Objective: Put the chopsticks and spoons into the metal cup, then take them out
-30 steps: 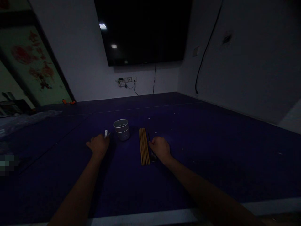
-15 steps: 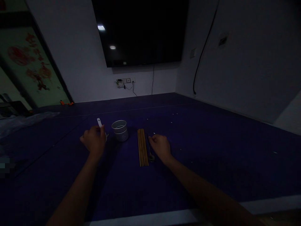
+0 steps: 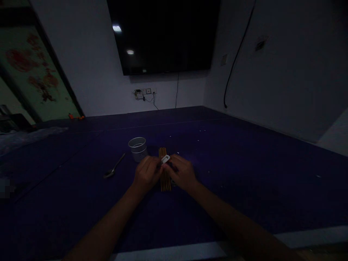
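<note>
My left hand (image 3: 147, 173) is closed on a white-handled utensil (image 3: 165, 158). Only its pale end with a slot shows; the rest is hidden by fingers. My right hand (image 3: 183, 171) meets it from the other side, thumb and fingers closed at the same white piece. Under both hands lies a row of several brown chopsticks (image 3: 165, 183), side by side. A metal cup (image 3: 137, 145) with a perforated lower wall stands upright just beyond my left hand. To the left rests a metal spoon (image 3: 110, 173). Another spoon (image 3: 174, 183) beside the chopsticks is mostly covered by my right hand.
The dark purple surface (image 3: 217, 203) has a pale front edge (image 3: 174, 251) and small white scraps scattered at the right. Clear plastic wrap (image 3: 35, 137) lies far left. At the back are a wall, a screen (image 3: 165, 36), sockets (image 3: 146, 91) and hanging cables.
My left hand has moved right, bringing the white-handled utensil over the chopsticks and uncovering the metal spoon. My right hand has shifted slightly left, off the other spoon's handle, to meet it.
</note>
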`<state>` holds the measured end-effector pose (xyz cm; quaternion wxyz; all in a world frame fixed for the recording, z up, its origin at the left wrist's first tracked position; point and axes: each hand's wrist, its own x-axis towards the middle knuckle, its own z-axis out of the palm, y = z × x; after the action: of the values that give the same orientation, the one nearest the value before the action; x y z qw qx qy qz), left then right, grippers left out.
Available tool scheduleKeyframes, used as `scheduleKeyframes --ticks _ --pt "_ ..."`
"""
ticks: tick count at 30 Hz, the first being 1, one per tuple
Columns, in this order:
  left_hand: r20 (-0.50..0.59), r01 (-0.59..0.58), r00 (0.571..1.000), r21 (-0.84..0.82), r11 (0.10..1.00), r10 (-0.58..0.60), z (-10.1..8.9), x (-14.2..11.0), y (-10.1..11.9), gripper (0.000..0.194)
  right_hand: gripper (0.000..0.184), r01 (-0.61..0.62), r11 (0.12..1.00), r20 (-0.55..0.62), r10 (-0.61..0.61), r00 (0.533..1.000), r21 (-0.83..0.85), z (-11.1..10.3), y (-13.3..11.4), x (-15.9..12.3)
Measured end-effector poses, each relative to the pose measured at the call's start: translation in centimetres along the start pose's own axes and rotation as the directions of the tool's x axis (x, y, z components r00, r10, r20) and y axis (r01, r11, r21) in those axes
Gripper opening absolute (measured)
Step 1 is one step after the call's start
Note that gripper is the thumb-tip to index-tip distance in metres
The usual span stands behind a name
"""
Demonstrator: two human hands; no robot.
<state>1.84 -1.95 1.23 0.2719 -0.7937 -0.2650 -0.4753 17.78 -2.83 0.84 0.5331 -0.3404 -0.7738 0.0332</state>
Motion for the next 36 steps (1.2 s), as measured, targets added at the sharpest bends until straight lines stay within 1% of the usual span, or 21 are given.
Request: scheduleKeyframes --ticks 2,5,8,11,13,15,17,18,20,21,22,23,24,26,27,28,29,30,32,34,36 --pt "0.017 -0.015 1.000 -0.030 0.999 0.016 0.3 -0.1 0.2 0.006 0.025 0.050 0.998 -0.033 -0.048 0.998 0.049 0.3 0.1 -0.1" --pt "0.020 0.011 1.000 -0.058 0.998 -0.009 0.5 -0.3 0.4 0.005 0.024 0.046 0.993 -0.061 -0.040 0.997 0.105 0.5 0.1 -0.1" --pt "0.029 0.077 0.997 -0.096 0.992 -0.075 0.7 -0.4 0.5 0.006 0.026 -0.008 0.992 -0.086 0.019 0.996 0.128 0.3 -0.2 0.2" --pt "0.105 0.204 0.976 -0.133 0.970 -0.191 0.9 -0.5 0.6 0.014 0.031 -0.115 0.984 -0.141 0.133 0.981 0.133 -0.2 -0.2 0.6" --pt "0.184 0.324 0.938 -0.175 0.930 -0.293 1.0 -0.6 0.8 0.022 0.034 -0.195 0.970 -0.168 0.218 0.961 0.146 -0.4 0.1 0.8" --pt "0.261 0.465 0.876 -0.224 0.857 -0.407 1.1 -0.6 1.1 0.028 0.035 -0.274 0.944 -0.146 0.302 0.942 0.184 -0.3 0.5 0.9" --pt "0.309 0.589 0.802 -0.267 0.763 -0.511 1.3 -0.6 1.5 0.033 0.032 -0.338 0.908 -0.064 0.363 0.930 0.247 0.2 1.0 0.8" --pt "0.322 0.636 0.768 -0.286 0.717 -0.553 1.4 -0.6 1.7 0.035 0.030 -0.356 0.892 -0.009 0.373 0.928 0.280 0.5 1.2 0.7" --pt "0.342 0.698 0.715 -0.321 0.640 -0.609 1.5 -0.6 1.9 0.038 0.029 -0.380 0.866 0.085 0.373 0.924 0.325 1.1 1.6 0.4" --pt "0.353 0.715 0.699 -0.335 0.614 -0.621 1.5 -0.6 1.9 0.038 0.030 -0.389 0.858 0.105 0.376 0.921 0.336 1.4 1.7 0.4" --pt "0.366 0.720 0.694 -0.345 0.602 -0.620 1.5 -0.6 1.9 0.038 0.031 -0.397 0.853 0.108 0.384 0.917 0.340 1.6 1.8 0.3" --pt "0.383 0.712 0.702 -0.351 0.608 -0.601 1.5 -0.6 1.9 0.038 0.032 -0.405 0.850 0.095 0.397 0.913 0.337 1.6 2.0 0.3" --pt "0.398 0.690 0.722 -0.353 0.633 -0.566 1.4 -0.6 1.7 0.037 0.033 -0.412 0.851 0.074 0.412 0.908 0.327 1.6 2.2 0.3" --pt "0.434 0.608 0.779 -0.342 0.717 -0.453 1.5 -0.6 1.5 0.038 0.033 -0.435 0.853 0.019 0.449 0.893 0.287 1.1 2.8 0.4" --pt "0.462 0.559 0.798 -0.328 0.761 -0.387 1.6 -0.7 1.3 0.040 0.033 -0.454 0.853 -0.009 0.472 0.881 0.258 0.8 3.2 0.5" --pt "0.500 0.516 0.803 -0.308 0.800 -0.325 1.8 -0.9 1.2 0.041 0.032 -0.476 0.850 -0.035 0.495 0.868 0.227 0.4 3.7 0.5" --pt "0.548 0.483 0.790 -0.281 0.829 -0.274 1.9 -1.1 1.1 0.044 0.032 -0.499 0.846 -0.050 0.516 0.855 0.189 0.1 4.2 0.5" --pt "0.603 0.463 0.762 -0.248 0.851 -0.239 2.1 -1.3 1.0 0.046 0.031 -0.522 0.840 -0.042 0.533 0.845 0.145 -0.3 4.7 0.4" --pt "0.705 0.447 0.679 -0.174 0.877 -0.206 2.4 -1.8 0.9 0.050 0.027 -0.572 0.820 -0.027 0.573 0.819 0.035 -0.9 5.5 0.3" --pt "0.772 0.439 0.606 -0.122 0.890 -0.193 2.6 -2.2 0.8 0.052 0.022 -0.614 0.786 -0.012 0.615 0.788 -0.070 -1.1 6.0 0.2" --pt "0.805 0.430 0.565 -0.103 0.897 -0.179 2.6 -2.5 0.8 0.053 0.018 -0.647 0.749 0.013 0.655 0.756 -0.144 -1.1 6.2 0.1"
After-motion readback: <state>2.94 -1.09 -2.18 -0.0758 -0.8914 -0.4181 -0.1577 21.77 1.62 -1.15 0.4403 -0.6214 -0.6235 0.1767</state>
